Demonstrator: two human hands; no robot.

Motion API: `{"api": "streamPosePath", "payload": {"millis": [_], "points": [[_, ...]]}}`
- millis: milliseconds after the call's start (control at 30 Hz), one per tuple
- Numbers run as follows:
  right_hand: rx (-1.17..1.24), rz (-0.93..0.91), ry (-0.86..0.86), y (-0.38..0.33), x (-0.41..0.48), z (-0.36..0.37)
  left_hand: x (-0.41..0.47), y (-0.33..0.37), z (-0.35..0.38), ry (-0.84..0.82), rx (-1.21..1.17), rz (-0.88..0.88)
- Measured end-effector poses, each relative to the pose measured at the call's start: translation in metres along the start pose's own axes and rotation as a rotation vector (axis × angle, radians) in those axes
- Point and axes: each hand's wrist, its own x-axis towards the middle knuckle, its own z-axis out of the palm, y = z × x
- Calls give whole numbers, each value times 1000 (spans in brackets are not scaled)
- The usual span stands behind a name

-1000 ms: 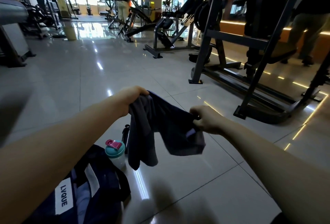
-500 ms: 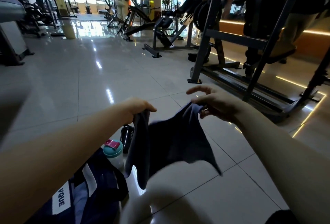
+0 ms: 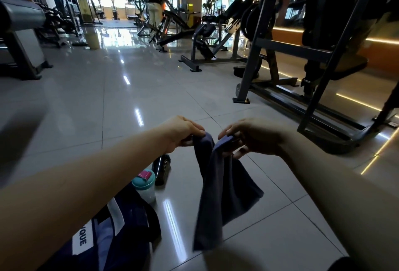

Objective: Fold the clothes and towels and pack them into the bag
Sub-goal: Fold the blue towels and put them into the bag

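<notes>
Over floor [image 3: 280, 223], left hand [image 3: 183, 133] and right hand [image 3: 255, 139] seemingly pinch towel [image 3: 222, 195] corners

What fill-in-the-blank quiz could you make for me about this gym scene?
1. The left hand and the right hand hold up a dark ____ towel.
2. The shaker bottle stands between the bag and a ____ bottle.
3. The bag lies under the person's ____ forearm.

Missing words: blue; black; left.
</notes>
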Motion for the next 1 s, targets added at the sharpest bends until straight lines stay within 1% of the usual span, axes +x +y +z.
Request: {"api": "streamPosePath", "payload": {"millis": [67,133,233,367,433,533,667,833,900,1000], "points": [[-8,5,-70,-2,-3,2,-2,1,-2,9,-9,2],[-48,-17,-76,-2,-2,3,-4,2,-5,-15,1,3],[-149,-66,-23,1,2,6,-7,4,-9,-45,38,27],[-397,-192,75,4,5,10,-8,6,-15,-8,160,111],[-464,-247,148,3,6,12,-10,7,-17,12,205,155],[-465,-297,215,0,6,15,-15,11,-16,18,219,212],[-471,-323,175,-1,4,21,-18,15,-14,2,213,261],[-511,-308,177,-3,4,26,-20,16,-13,-102,198,240],[-539,-330,185,-5,3,28,-20,15,-13,-118,200,233],[-510,-361,206,-5,4,30,-21,15,-12,-142,174,221]]}}
